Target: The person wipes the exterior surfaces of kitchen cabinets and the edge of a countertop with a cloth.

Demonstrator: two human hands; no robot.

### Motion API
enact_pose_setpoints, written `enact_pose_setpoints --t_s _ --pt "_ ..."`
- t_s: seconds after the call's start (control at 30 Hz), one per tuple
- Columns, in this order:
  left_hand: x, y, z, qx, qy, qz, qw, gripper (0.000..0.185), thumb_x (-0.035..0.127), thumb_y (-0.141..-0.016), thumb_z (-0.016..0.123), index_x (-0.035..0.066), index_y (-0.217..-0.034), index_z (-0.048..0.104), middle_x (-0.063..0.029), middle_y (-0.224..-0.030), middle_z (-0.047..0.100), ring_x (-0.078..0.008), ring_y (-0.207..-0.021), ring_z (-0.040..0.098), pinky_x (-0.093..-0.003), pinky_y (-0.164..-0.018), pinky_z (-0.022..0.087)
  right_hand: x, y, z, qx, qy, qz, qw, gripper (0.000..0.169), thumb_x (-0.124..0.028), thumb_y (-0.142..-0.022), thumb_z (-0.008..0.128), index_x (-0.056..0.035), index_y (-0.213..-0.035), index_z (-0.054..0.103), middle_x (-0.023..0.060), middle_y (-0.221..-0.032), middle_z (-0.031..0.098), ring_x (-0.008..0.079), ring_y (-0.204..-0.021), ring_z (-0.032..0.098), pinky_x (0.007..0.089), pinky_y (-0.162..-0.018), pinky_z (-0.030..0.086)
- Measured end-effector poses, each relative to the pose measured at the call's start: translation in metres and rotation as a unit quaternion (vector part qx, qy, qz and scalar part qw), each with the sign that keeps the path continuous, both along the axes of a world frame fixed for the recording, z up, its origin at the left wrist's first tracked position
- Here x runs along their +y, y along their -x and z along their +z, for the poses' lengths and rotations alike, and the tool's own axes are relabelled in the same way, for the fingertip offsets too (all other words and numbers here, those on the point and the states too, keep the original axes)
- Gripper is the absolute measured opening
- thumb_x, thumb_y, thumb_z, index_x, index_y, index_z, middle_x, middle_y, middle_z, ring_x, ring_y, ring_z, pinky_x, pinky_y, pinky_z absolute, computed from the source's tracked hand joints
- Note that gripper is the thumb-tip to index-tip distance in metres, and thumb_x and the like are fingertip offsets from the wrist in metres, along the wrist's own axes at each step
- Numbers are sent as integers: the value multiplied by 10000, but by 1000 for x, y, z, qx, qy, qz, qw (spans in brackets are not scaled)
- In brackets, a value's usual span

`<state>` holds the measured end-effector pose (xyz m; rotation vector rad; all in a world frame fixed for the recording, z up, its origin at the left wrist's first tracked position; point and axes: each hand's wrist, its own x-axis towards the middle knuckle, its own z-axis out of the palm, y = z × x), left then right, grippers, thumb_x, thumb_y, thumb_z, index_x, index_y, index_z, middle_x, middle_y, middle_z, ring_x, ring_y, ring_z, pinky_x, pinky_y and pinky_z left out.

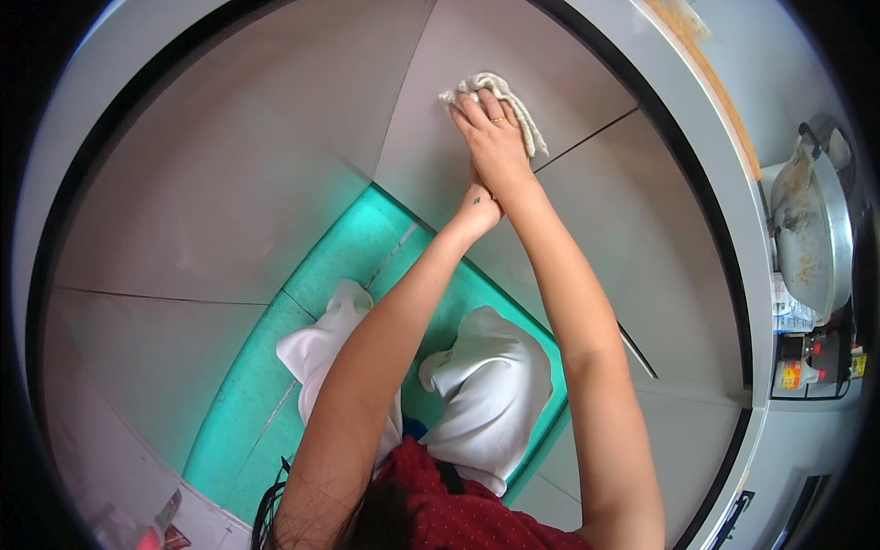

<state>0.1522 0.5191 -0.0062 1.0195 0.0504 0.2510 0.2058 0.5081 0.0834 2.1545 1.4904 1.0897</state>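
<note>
A cream-coloured cloth [505,89] lies bunched against a large pale tile at upper centre. Flat over it, fingers bent onto its folds, is my right hand [491,141], with a gold-coloured ring on one finger. My left hand [481,206] reaches in from the left and meets the right hand and wrist from beneath; its fingers are mostly hidden there. Both arms are stretched forward, above my knees in white trousers. Below the hands is a green surface [237,405] with dark and pale seams.
Large pale tiles [192,185] surround the green surface, bordered by a dark band [715,227]. At the far right stand a stained metal pan [804,234] and several bottles or containers [797,375] beside a dark rack. A thin dark-and-white strip [638,350] lies right of my right arm.
</note>
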Motion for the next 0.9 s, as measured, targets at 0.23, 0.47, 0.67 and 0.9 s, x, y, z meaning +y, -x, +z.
enact_pose_setpoints --t_s 0.23,0.47,0.67,0.9 --pt "24 11 18 86 -307 38 947 828 66 -861 531 123 -1519 31 -194 -1567 -53 -379 -1432 119 -390 -1136 248 6 3 66 -79 -34 -40 996 428 -121 -705 637 -146 -1132 629 -17 -1219 536 201 -1153 478 319 -904 422" --pt "2 8 18 58 -265 53 961 904 49 -826 535 122 -1512 -48 -264 -1532 -135 -421 -1417 107 -396 -1105 303 25 -12 75 -119 -148 15 982 417 -127 -733 593 -159 -1146 636 -9 -1182 569 224 -1104 510 338 -871 435" --pt "0 -7 -5 4 -302 95 949 895 -1 -806 541 120 -1512 5 -221 -1550 -106 -410 -1425 77 -404 -1108 301 55 -12 34 -46 -22 30 998 406 -132 -749 583 -136 -1154 624 -4 -1197 549 212 -1171 472 345 -954 403" --pt "31 6 18 117 -297 86 944 653 39 -820 511 101 -1444 331 -157 -1544 163 -344 -1370 300 -396 -1086 344 32 -10 50 -73 34 22 997 369 -143 -730 604 -150 -1096 653 -8 -1159 553 207 -1115 493 315 -911 413"
